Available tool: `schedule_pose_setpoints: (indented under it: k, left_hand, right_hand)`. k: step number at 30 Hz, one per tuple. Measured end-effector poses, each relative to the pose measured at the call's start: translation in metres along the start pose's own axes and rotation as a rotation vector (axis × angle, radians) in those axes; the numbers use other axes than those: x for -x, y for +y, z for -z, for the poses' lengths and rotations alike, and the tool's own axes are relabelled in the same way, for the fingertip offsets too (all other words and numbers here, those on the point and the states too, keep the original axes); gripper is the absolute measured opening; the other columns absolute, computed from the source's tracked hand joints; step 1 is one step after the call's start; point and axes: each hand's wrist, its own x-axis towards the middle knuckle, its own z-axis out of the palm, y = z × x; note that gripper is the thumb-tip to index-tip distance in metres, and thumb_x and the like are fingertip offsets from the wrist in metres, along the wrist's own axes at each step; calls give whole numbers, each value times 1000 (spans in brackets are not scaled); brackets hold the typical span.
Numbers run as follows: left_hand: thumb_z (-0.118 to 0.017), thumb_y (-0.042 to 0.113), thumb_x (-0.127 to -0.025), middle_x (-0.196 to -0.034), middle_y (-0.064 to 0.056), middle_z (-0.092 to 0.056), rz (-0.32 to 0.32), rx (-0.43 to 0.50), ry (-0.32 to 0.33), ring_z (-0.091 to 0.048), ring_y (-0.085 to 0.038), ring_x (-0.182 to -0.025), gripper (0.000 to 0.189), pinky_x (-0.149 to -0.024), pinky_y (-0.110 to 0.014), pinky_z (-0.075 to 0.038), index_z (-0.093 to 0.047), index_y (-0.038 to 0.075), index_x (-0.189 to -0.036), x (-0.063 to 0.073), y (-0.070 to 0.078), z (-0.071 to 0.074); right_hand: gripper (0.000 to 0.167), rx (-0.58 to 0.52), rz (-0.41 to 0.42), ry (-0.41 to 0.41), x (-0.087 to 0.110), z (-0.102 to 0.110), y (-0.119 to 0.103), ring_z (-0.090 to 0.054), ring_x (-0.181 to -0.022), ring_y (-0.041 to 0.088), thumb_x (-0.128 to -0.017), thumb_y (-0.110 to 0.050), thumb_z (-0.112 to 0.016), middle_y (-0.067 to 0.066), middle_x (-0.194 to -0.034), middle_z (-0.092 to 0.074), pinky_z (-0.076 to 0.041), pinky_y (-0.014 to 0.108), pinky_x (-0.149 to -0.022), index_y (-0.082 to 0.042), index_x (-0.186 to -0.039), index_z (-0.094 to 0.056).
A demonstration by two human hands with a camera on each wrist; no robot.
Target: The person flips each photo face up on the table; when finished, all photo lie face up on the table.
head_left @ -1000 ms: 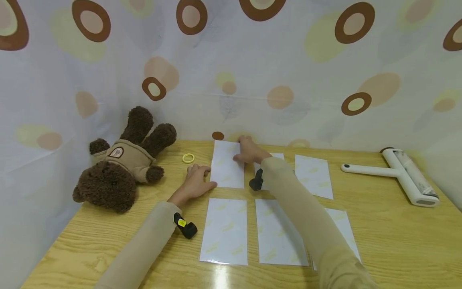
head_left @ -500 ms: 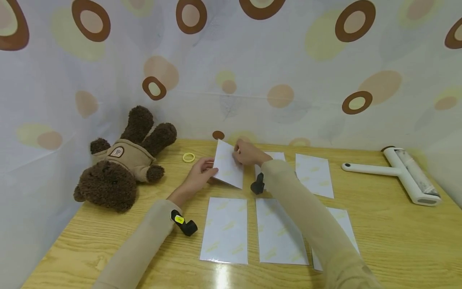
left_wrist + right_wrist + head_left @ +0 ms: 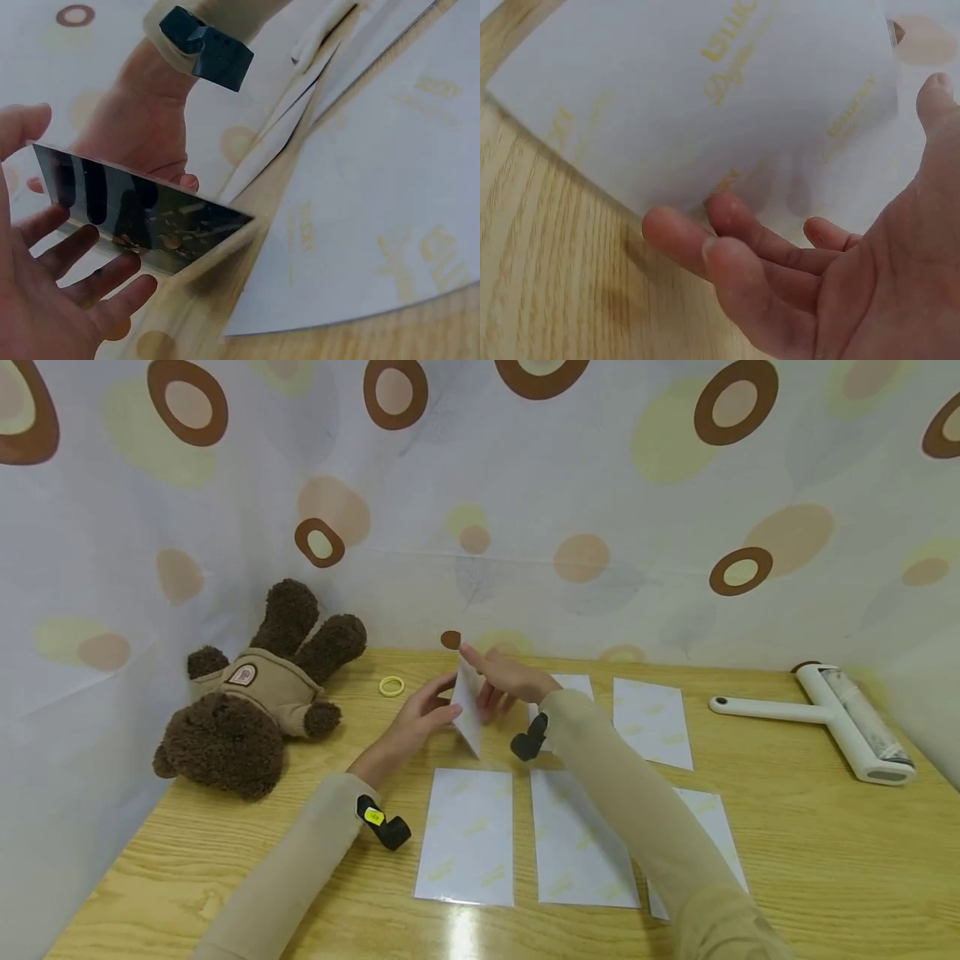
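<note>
A sheet of photo paper (image 3: 465, 706) stands on edge above the table between the two hands. My left hand (image 3: 411, 722) pinches it at its left side, thumb on the white back and fingers against the other face. That glossy dark face of the photo paper (image 3: 142, 202) shows in the left wrist view, reflecting the fingers. The white back with yellow printing turns toward my right hand (image 3: 517, 678), whose fingers are loosely extended close to the sheet. In the right wrist view this right hand (image 3: 847, 277) has nothing between its thumb and fingers.
Several more white sheets lie flat in two rows, among them a front-left sheet (image 3: 465, 839) and a back-right sheet (image 3: 652, 722). A brown teddy bear (image 3: 240, 693) lies at left beside a yellow ring (image 3: 392, 687). At right rests a white lint roller (image 3: 847, 727).
The sheet lay flat, then was tilted up, and now stands nearly vertical. My left hand came in and took its left side. My right hand pinched the right side, then loosened its fingers.
</note>
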Motion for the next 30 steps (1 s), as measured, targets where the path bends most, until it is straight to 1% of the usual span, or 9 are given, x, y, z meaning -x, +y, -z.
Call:
schedule_pose_setpoints:
  k: [4, 8, 10, 13, 16, 18, 24, 27, 30]
  left_hand:
    - [-47, 14, -98, -151, -23, -32, -37, -70, -36, -45, -42, -127, 56, -98, -42, -46, -28, -1, -149, 0, 4, 1]
    - [-51, 28, -99, -153, -23, -29, -53, -125, -106, -42, -44, -130, 63, -104, -54, -40, -28, -1, -149, -1, 3, -1]
    - [-55, 39, -97, -155, -19, -26, -53, -218, -147, -38, -42, -134, 68, -106, -58, -35, -32, 1, -148, 0, 1, -3]
    - [-63, 43, -91, -159, -12, -23, -56, -411, -195, -27, -37, -143, 69, -112, -58, -26, -41, 5, -145, 0, -3, -5]
    - [-64, 34, -91, -159, -11, -23, -40, -570, -205, -19, -34, -146, 58, -114, -55, -23, -48, 5, -140, 0, -8, -6]
    - [-63, 28, -93, -158, -13, -23, -17, -627, -207, -19, -35, -146, 53, -115, -54, -23, -50, 4, -138, 1, -12, -5]
    - [-60, 22, -93, -152, -18, -35, -23, -766, -136, -31, -37, -141, 48, -113, -52, -28, -53, -1, -134, 4, -19, 0]
    - [-61, 21, -91, -149, -19, -40, -33, -838, -93, -36, -38, -138, 48, -112, -52, -30, -54, -2, -133, 6, -19, 2]
    - [-62, 21, -91, -148, -19, -42, -21, -885, -67, -37, -38, -137, 47, -111, -55, -29, -55, -1, -132, 6, -18, 2]
  right_hand:
    - [82, -30, 6, -28, 5, 2, -4, -70, -79, 32, -93, -71, -25, 15, -93, -68, -56, 36, -69, -4, -140, -29]
    - [66, -75, 31, -21, 8, 6, -6, -71, -76, 33, -100, -55, -31, 19, -96, -67, -57, 38, -66, 0, -136, -34]
    - [52, -58, 50, -1, 11, 9, -6, -67, -65, 29, -103, -40, -32, 19, -96, -62, -57, 38, -61, 3, -130, -38]
    - [31, 35, 75, 39, 13, 14, -5, -50, -54, 15, -103, -21, -31, 12, -87, -50, -53, 35, -53, 4, -115, -44]
    - [13, 114, 87, 76, 14, 17, 0, -33, -48, 11, -100, -11, -34, 5, -74, -40, -42, 32, -48, -1, -101, -42]
    - [8, 139, 89, 98, 14, 18, 6, -31, -47, 10, -98, -8, -36, 2, -67, -38, -37, 30, -48, -3, -94, -39]
    - [26, 209, 92, 283, 7, 7, 18, -35, -44, 8, -94, -8, -46, -2, -57, -37, -34, 24, -46, -10, -70, -36]
    - [36, 209, 105, 366, 1, 0, 19, -29, -41, 7, -89, -7, -49, -6, -48, -30, -30, 23, -45, -13, -58, -33]
    - [38, 250, 106, 410, -4, -2, 20, -23, -40, 7, -86, -6, -51, -8, -44, -25, -26, 23, -45, -11, -54, -33]
